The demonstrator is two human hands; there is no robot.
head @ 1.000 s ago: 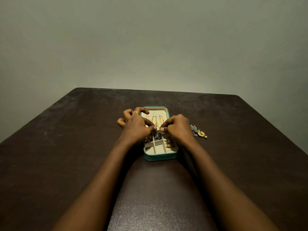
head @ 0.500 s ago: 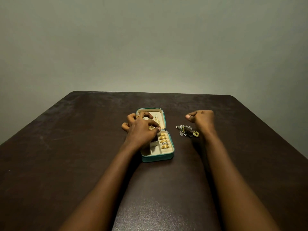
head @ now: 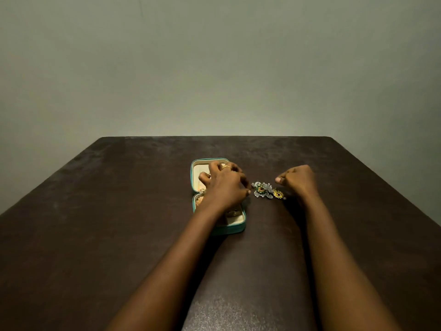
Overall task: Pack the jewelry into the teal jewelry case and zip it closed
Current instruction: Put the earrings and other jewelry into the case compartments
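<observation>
The teal jewelry case [head: 238, 227] lies open in the middle of the table, its cream lid [head: 197, 168] lying flat on the far side. Gold pieces [head: 199, 200] show in its left compartment. My left hand [head: 224, 186] lies across the case with fingers apart, a gold ring on one finger, and the thumb tip near the loose pile. It hides most of the compartments. Loose silver, green and yellow flower-shaped jewelry [head: 265, 189] lies on the table just right of the case. My right hand [head: 298, 179] is curled shut just right of that pile, with nothing visible in it.
The dark brown table [head: 119, 223] runs to a far edge against a plain grey-green wall. Both forearms stretch from the near edge toward the case.
My right hand has left the case and moved right, past the loose jewelry pile. My left hand has slid rightward across the case, toward the pile.
</observation>
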